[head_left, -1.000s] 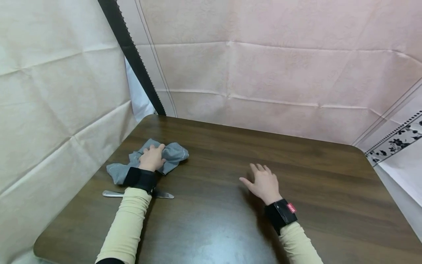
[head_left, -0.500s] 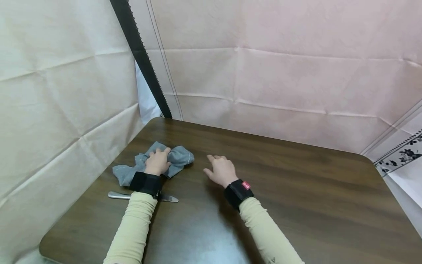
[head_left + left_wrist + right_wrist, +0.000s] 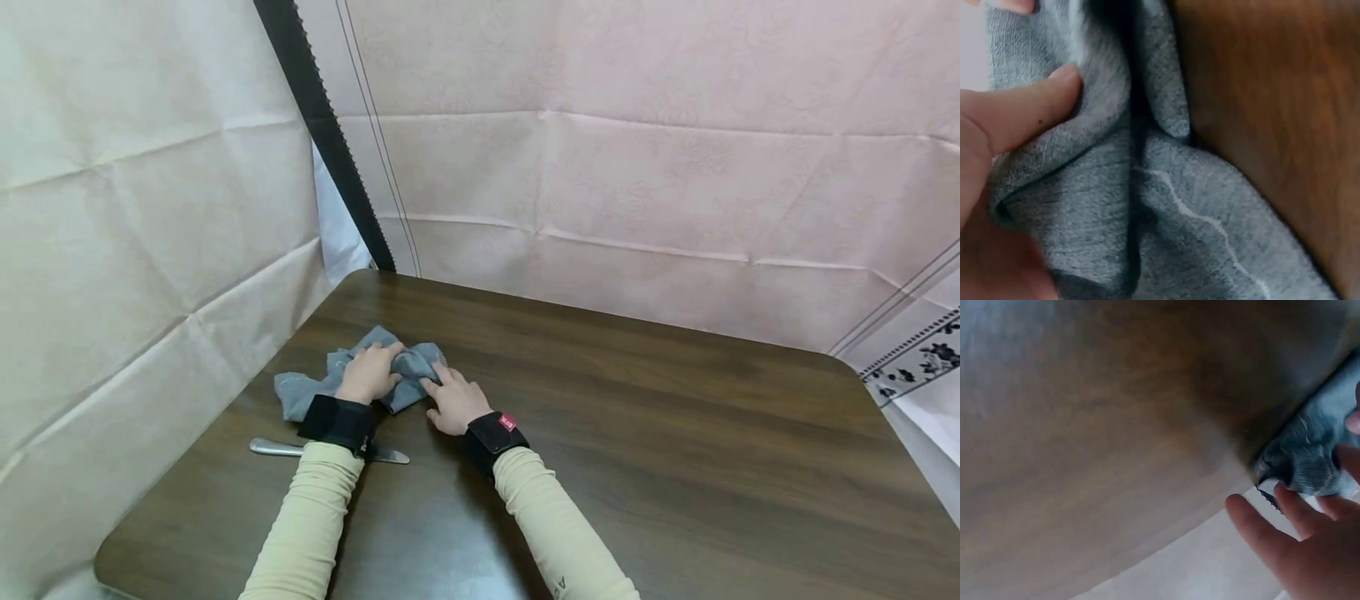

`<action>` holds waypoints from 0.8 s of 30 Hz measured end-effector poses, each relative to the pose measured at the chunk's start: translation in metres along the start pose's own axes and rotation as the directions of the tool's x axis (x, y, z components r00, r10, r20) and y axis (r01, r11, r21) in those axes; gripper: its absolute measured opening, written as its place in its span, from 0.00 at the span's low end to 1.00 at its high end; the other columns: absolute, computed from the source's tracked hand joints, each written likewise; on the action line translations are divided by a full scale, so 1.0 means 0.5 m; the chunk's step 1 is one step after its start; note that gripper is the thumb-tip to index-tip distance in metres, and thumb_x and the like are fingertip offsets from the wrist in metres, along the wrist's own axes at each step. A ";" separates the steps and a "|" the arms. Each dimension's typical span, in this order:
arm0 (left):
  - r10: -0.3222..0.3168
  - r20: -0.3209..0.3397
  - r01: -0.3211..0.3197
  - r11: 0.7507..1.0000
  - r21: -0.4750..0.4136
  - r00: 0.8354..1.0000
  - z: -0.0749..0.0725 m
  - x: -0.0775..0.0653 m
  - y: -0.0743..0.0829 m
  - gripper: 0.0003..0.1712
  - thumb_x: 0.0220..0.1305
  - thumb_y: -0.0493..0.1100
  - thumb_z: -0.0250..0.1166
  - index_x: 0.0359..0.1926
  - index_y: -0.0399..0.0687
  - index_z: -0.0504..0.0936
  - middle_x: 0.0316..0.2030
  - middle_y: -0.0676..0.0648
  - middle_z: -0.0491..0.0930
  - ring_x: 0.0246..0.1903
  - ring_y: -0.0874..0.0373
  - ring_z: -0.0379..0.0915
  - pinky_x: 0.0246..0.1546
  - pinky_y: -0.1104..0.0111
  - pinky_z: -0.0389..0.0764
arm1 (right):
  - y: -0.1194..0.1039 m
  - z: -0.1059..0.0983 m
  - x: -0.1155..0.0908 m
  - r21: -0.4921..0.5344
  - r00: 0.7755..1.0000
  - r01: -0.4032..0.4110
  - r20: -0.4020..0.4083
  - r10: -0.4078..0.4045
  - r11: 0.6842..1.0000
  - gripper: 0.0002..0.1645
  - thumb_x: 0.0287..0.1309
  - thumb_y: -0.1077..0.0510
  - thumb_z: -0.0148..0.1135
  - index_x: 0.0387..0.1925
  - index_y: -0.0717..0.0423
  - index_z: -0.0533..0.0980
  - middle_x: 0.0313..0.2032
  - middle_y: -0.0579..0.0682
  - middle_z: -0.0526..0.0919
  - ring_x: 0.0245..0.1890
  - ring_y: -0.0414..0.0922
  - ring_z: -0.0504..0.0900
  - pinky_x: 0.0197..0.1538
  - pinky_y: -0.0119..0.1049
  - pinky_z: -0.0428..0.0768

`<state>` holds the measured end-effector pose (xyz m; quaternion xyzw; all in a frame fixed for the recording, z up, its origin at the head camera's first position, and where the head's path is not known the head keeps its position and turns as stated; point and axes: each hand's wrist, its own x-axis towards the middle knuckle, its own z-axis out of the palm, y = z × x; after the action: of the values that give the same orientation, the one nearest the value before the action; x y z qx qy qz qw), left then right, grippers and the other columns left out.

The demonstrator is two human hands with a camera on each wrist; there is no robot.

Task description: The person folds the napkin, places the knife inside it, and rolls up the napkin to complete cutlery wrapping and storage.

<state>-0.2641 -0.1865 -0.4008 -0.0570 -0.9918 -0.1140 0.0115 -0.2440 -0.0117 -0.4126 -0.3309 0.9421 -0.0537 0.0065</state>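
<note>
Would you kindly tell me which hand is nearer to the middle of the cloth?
Left: the left hand rests on the cloth near its middle; the right hand is at its right edge.

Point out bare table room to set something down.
Biggest: the table right of the right hand and right sleeve, out to its right edge. Smaller: the front-left corner, between the knife, left sleeve and table edge. Crowded: the cloth, left hand on it, right hand at its right end, knife just in front.
</note>
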 end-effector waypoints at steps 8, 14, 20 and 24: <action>0.153 -0.198 -0.165 0.986 -0.041 0.968 -0.017 0.004 0.035 0.17 0.56 0.34 0.62 0.48 0.47 0.76 0.38 0.39 0.79 0.32 0.43 0.75 0.23 0.54 0.74 | 0.020 -0.015 -0.026 0.048 0.996 0.020 -0.091 -0.015 0.999 0.34 0.57 0.51 0.58 0.64 0.55 0.62 0.65 0.54 0.59 0.62 0.48 0.61 0.51 0.45 0.71; 0.257 -0.301 -0.282 0.958 -0.042 0.918 -0.050 -0.008 0.103 0.15 0.57 0.33 0.61 0.46 0.46 0.77 0.40 0.38 0.78 0.31 0.43 0.76 0.25 0.54 0.75 | 0.063 -0.051 -0.084 0.109 0.974 0.057 -0.223 -0.032 0.992 0.33 0.58 0.53 0.57 0.63 0.60 0.63 0.65 0.57 0.58 0.62 0.52 0.61 0.52 0.48 0.70; 0.363 -0.375 -0.406 0.913 -0.041 0.853 -0.081 -0.012 0.193 0.17 0.57 0.33 0.61 0.49 0.45 0.77 0.42 0.39 0.77 0.33 0.44 0.76 0.28 0.54 0.76 | 0.112 -0.095 -0.151 0.146 0.921 0.045 -0.389 0.016 0.988 0.29 0.57 0.55 0.60 0.58 0.62 0.68 0.63 0.57 0.62 0.61 0.52 0.64 0.52 0.49 0.70; 0.422 -0.388 -0.474 0.880 -0.043 0.819 -0.084 -0.012 0.253 0.16 0.58 0.34 0.61 0.49 0.45 0.77 0.42 0.40 0.78 0.35 0.45 0.76 0.30 0.54 0.76 | 0.142 -0.115 -0.198 0.156 0.890 0.019 -0.453 0.055 0.988 0.26 0.56 0.56 0.60 0.55 0.63 0.71 0.61 0.58 0.65 0.59 0.52 0.65 0.54 0.46 0.69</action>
<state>-0.2431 -0.0744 -0.3316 -0.2672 -0.9200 -0.1848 0.2191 -0.2137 0.1109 -0.3652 -0.2987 0.9132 -0.2035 -0.1883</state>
